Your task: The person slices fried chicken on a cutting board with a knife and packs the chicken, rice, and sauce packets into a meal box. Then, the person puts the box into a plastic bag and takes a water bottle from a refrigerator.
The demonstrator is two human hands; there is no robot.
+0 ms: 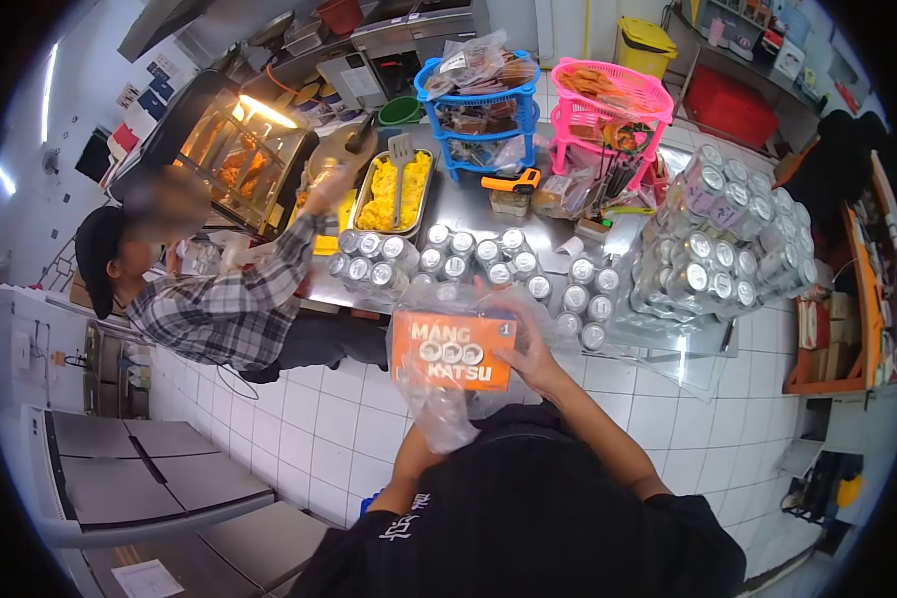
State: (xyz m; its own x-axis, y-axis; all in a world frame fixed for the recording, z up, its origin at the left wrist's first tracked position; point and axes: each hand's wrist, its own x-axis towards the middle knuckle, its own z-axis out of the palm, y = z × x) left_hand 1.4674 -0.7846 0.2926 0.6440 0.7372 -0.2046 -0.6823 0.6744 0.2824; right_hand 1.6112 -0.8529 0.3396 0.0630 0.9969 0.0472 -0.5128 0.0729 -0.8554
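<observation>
An orange box (452, 351) with white lettering sits in a clear plastic bag (445, 414), held in front of my chest. My right hand (528, 349) is closed round the right side of the box, with its thumb on the printed face. Plastic and the box's lower left side hide my left hand; only the forearm shows below the bag. Just beyond the box, packs of silver-topped cans (452, 261) stand along the near edge of the steel table (468, 199).
At the left a co-worker in a checked shirt (234, 309) reaches over the table near a tray of yellow food (396, 194) and a lit display case (239, 164). Blue (480, 110) and pink (613, 95) basket racks stand behind. Wrapped cans (703, 264) are stacked at the right.
</observation>
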